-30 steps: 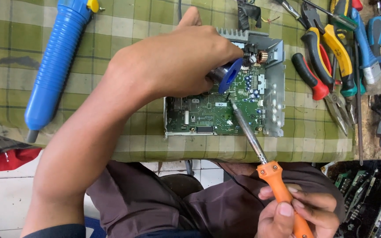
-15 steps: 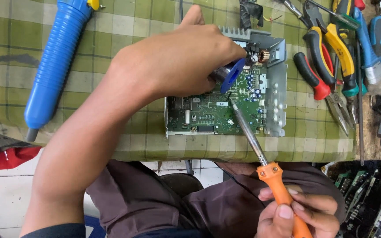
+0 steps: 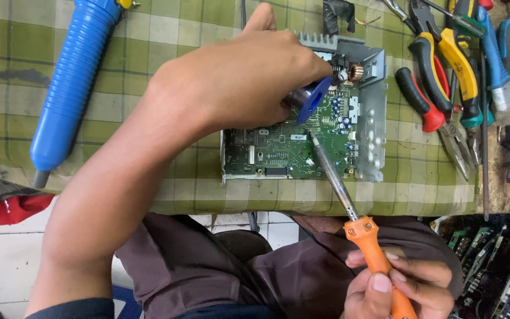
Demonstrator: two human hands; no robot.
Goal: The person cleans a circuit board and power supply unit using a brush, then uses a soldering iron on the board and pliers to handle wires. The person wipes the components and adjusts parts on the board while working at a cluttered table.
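Seen from the head camera looking down, the person's left hand [image 3: 240, 80] reaches across a green circuit board [image 3: 287, 150] and is curled closed around a blue solder spool [image 3: 313, 99], held just over the board's upper middle, apparently so the wire can feed down toward the joint. The right hand [image 3: 394, 286], low at the frame's bottom right above the lap, is wrapped tightly round the orange handle of a soldering iron [image 3: 349, 201]; its long metal shaft slants up and left, with the tip touching the board just below the spool. The board sits in a grey metal chassis [image 3: 373, 127] near the front edge of a green checked cloth [image 3: 166, 35], close to the person, which keeps the reach short. To the left, well apart, lies a blue desoldering pump [image 3: 69, 82], with bare cloth between it and the forearm. To the right, pliers [image 3: 426, 100] and other hand tools crowd just beside the chassis, leaving little room there.
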